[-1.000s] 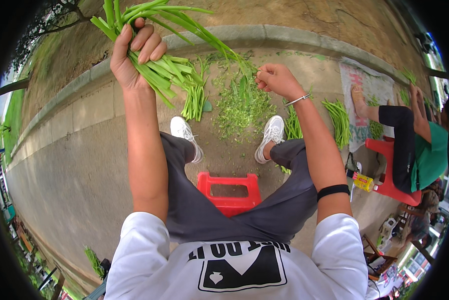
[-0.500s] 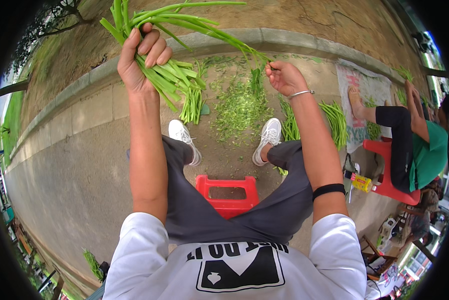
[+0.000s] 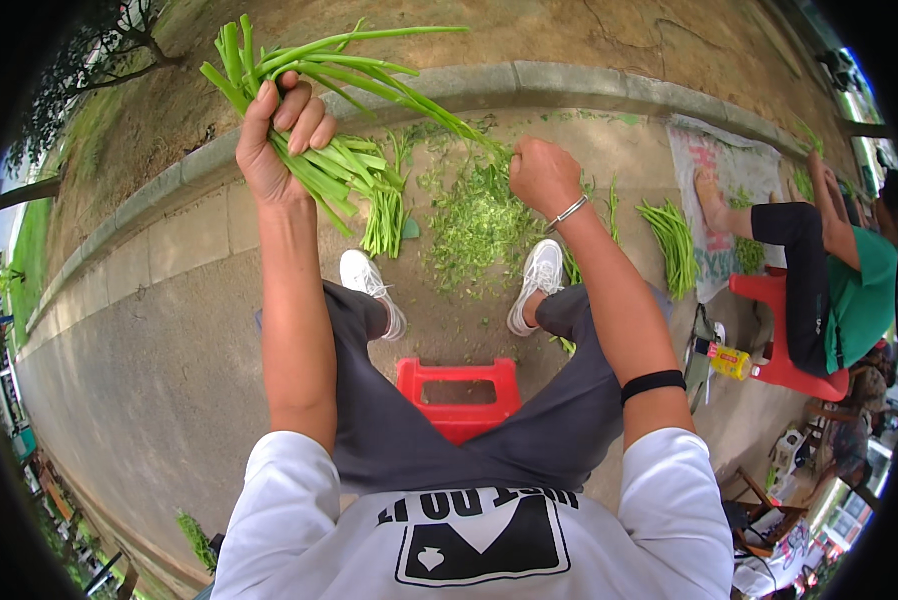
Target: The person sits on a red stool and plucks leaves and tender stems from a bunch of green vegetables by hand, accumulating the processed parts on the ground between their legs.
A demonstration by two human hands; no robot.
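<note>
My left hand (image 3: pixel 287 140), raised at the upper left, is wrapped round a bunch of long green vegetable stalks (image 3: pixel 344 165). Cut ends stick up above the fist, and a few longer stalks arch to the right. At the tips of these, my right hand (image 3: pixel 547 178) is closed, its back turned up and its fingers mostly hidden; the tips run to its thumb side. Below the left hand, a second bundle of stalks (image 3: pixel 382 222) lies on the pavement. Torn green leaves and bits (image 3: pixel 479 225) are scattered between my white shoes (image 3: pixel 367 285).
More stalks (image 3: pixel 671 240) lie on the right, near a white printed sheet (image 3: pixel 704 170). A person in a green top (image 3: pixel 864 300) sits there on a red stool (image 3: pixel 769 310), beside a yellow-labelled bottle (image 3: pixel 729 360). Another red stool (image 3: pixel 457 420) is between my legs. A stone curb (image 3: pixel 569 85) runs across the far side.
My right hand has moved left and slightly down, turning its back upward. The arching stalk tips have shifted left with it. My left hand keeps its grip, slightly lower.
</note>
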